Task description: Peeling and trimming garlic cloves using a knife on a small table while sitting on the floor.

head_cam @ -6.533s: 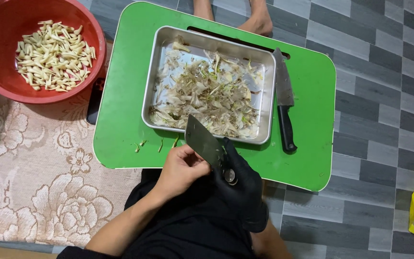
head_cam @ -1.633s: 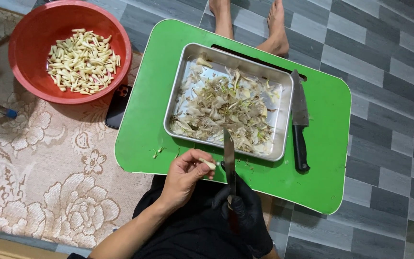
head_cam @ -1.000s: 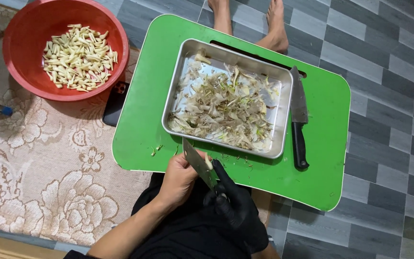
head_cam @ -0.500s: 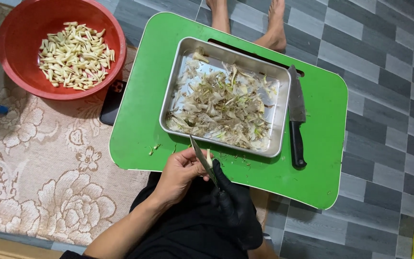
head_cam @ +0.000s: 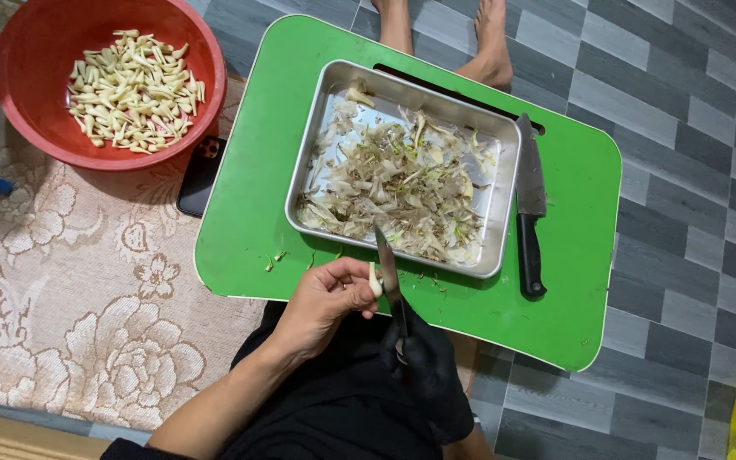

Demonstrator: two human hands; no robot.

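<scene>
The left hand (head_cam: 327,298) pinched one clove (head_cam: 375,279); the gloved right hand (head_cam: 423,375) gripped a knife (head_cam: 389,277). Peels filled the tray (head_cam: 504,213) ahead, many peeled cloves (head_cam: 134,89) far left.

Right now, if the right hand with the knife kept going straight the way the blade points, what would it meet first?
The right hand, in a black glove, points its knife up the picture. First in that line is likely the near rim of the metal tray, then the peelings inside, though the blade's height above the rim is unclear.
</scene>
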